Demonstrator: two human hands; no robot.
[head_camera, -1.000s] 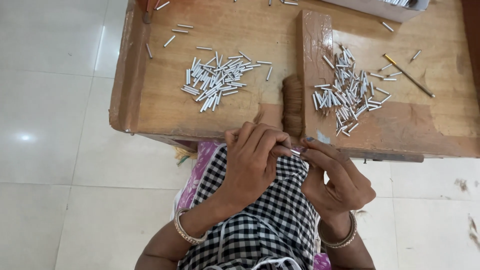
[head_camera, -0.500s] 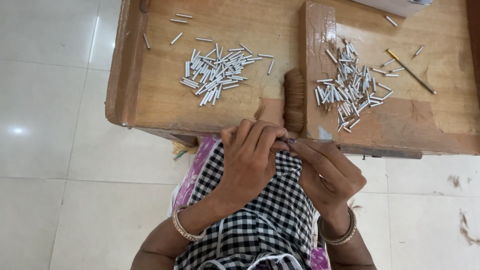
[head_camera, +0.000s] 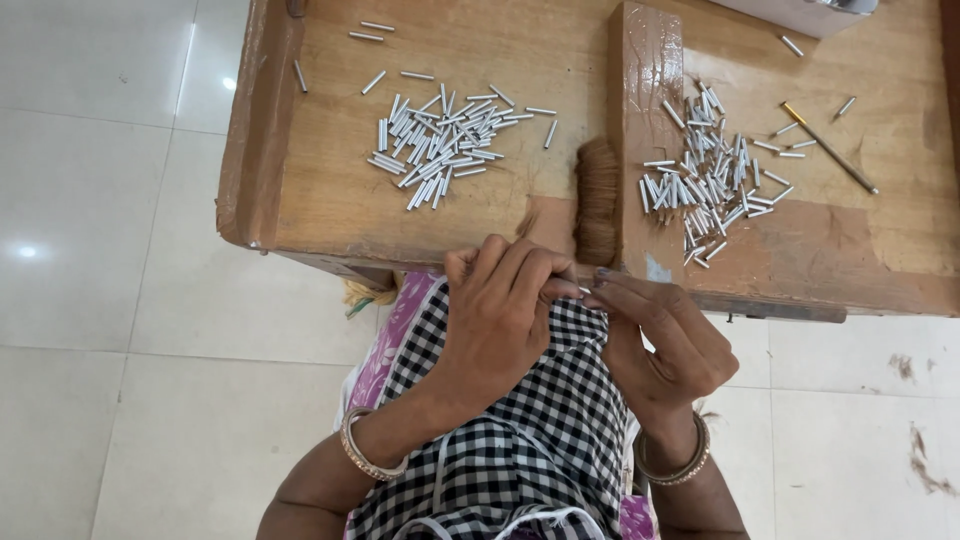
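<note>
Two hands meet at the near edge of the worn wooden desk (head_camera: 330, 200): left hand (head_camera: 500, 310) and right hand (head_camera: 660, 335), fingers curled and pinched together on one small silver metal tube (head_camera: 584, 291), barely showing. Two loose heaps of similar smooth tubes (head_camera: 440, 145) (head_camera: 705, 180) lie far of them, with a brown fibrous hair bundle (head_camera: 598, 200) between; how many are finished cannot be told.

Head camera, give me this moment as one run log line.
left hand: pinching small silver tube with right | right hand: fingertips meet left | brown fibre bundle: on wooden table | silver tubes: two piles
</note>
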